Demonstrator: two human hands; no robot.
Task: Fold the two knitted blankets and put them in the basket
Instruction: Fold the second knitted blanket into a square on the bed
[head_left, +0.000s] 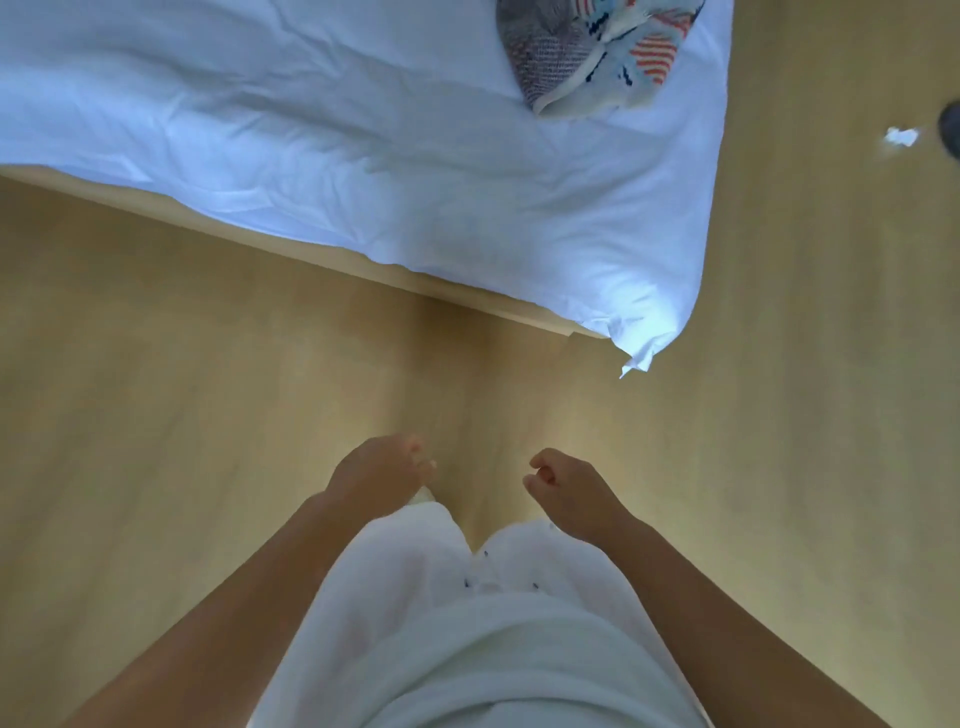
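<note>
Wood floor (156, 415); white bed (311, 130) holds crumpled blankets (587, 52).

Blankets (597, 52) are cut off by the top edge: a grey knit and a striped pale-blue/orange knit bunched together, where one ends and the other starts is unclear. Bed (311, 130) runs out of frame left and top. Dark object (951, 135) is clipped by the right edge, can't ID it. White scrap (901, 136) on the floor is too small to tell. Left hand (379, 475) and right hand (569, 491) are motion-blurred, individual fingers hard to separate.
</note>
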